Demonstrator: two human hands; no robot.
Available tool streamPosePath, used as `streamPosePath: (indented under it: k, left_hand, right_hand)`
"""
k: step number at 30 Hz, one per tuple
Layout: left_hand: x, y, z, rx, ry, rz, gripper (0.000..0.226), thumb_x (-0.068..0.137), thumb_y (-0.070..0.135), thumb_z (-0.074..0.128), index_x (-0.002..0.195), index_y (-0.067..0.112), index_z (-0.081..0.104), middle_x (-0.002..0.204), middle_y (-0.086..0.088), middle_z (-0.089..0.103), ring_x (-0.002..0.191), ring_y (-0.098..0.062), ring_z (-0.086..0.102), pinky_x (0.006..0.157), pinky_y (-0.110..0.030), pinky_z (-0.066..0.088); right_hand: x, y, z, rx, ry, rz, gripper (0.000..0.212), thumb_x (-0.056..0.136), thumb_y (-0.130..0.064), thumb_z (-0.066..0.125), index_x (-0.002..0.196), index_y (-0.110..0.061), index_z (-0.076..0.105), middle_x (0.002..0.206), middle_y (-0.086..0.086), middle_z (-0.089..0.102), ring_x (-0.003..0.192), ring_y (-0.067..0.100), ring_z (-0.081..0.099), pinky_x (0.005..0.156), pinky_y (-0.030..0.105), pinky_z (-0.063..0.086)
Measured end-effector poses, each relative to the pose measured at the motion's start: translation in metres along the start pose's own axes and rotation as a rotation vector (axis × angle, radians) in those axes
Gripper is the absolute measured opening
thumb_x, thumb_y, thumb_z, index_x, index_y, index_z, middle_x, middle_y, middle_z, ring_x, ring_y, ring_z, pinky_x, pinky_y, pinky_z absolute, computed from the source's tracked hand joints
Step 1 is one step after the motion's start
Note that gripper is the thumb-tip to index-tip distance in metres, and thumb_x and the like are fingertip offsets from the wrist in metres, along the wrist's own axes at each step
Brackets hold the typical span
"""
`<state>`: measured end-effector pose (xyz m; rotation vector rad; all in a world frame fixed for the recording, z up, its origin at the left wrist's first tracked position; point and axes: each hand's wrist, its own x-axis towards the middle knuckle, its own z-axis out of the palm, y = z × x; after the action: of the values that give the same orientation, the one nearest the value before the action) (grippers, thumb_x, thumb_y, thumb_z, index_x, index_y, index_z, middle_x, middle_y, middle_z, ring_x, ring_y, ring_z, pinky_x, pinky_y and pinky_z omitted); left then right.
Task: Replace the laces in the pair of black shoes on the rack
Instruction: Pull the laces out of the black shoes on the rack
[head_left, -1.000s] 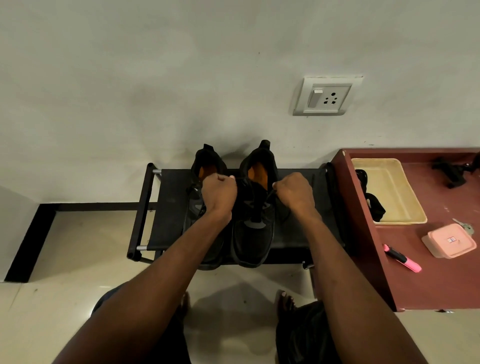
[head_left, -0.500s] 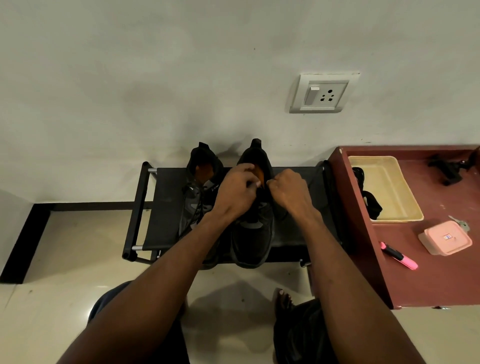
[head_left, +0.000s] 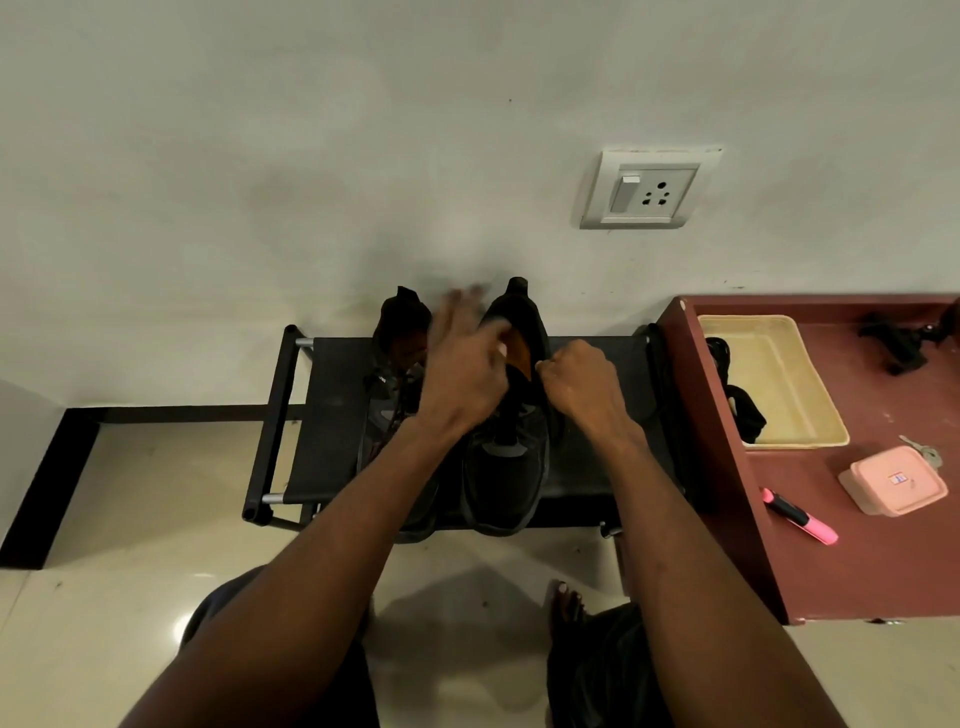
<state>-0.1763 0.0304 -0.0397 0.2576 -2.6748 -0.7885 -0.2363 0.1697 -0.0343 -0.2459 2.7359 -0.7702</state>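
Shoes: black pair (head_left: 501, 415) on the rack (head_left: 332, 415), heels to the wall at 12 o'clock, toes at 6; right shoe (head_left: 511, 462), left shoe (head_left: 387, 410) touching beside it at 9 o'clock.
Left hand: left hand (head_left: 462, 374) above the gap between the two collars, fingers spread and blurred, holding nothing I can make out.
Right hand: right hand (head_left: 584, 382) at the 3 o'clock edge of the right shoe's opening, fingers curled and pinching there; whether lace or collar, cannot tell.
Laces: dark on dark, not resolvable on the right shoe.
Risk: one-handed pull at the collar could drag or tip the right shoe toward the rack's 6 o'clock edge, since the left hand is not bracing it.
Risk 2: a loose lace end may slip back through an eyelet.
Change: half a second ago both hands pinched together at the right shoe's opening; now the left has let go and swung toward 11 o'clock, while the right stays put.
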Motion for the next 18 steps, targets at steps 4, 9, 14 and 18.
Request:
streamPosePath:
  k: [4, 9, 14, 18]
  left_hand:
    - [-0.01, -0.003, 0.023, 0.14, -0.291, 0.128, 0.025, 0.094, 0.024, 0.06, 0.114, 0.015, 0.073, 0.163, -0.009, 0.021, 0.152, -0.032, 0.0, 0.123, -0.049, 0.005]
    - [-0.005, -0.006, 0.021, -0.008, -0.089, 0.107, 0.014, 0.091, 0.014, 0.064, 0.094, 0.006, 0.075, 0.151, -0.014, 0.042, 0.144, -0.033, 0.026, 0.118, -0.051, 0.026]
    - [0.006, 0.007, -0.014, -0.438, 0.512, -0.14, 0.01, 0.095, 0.005, 0.057, 0.09, 0.002, 0.066, 0.131, -0.012, 0.049, 0.119, -0.004, 0.047, 0.097, -0.016, 0.042]
    - [0.019, -0.006, -0.04, -0.542, 0.889, -0.399, 0.015, 0.096, 0.003, 0.054, 0.11, 0.005, 0.06, 0.134, -0.016, 0.047, 0.124, -0.015, 0.049, 0.104, -0.026, 0.043]
  right_hand:
    - [0.0, -0.001, -0.001, -0.023, -0.011, -0.017, 0.033, 0.092, -0.022, 0.056, 0.062, -0.009, 0.051, 0.071, 0.01, 0.062, 0.073, 0.034, 0.062, 0.072, 0.041, 0.049]
    - [0.001, 0.0, 0.0, -0.013, -0.011, 0.002, 0.036, 0.093, -0.024, 0.057, 0.061, -0.009, 0.049, 0.068, 0.008, 0.058, 0.071, 0.033, 0.061, 0.067, 0.037, 0.045]
    - [0.001, 0.001, 0.0, -0.003, -0.014, 0.021, 0.034, 0.09, -0.02, 0.056, 0.059, -0.009, 0.046, 0.066, 0.008, 0.057, 0.067, 0.033, 0.06, 0.064, 0.035, 0.04]
    - [0.0, 0.0, 0.0, -0.002, -0.016, 0.024, 0.035, 0.089, -0.018, 0.056, 0.058, -0.01, 0.042, 0.061, 0.005, 0.051, 0.062, 0.03, 0.055, 0.063, 0.035, 0.039]
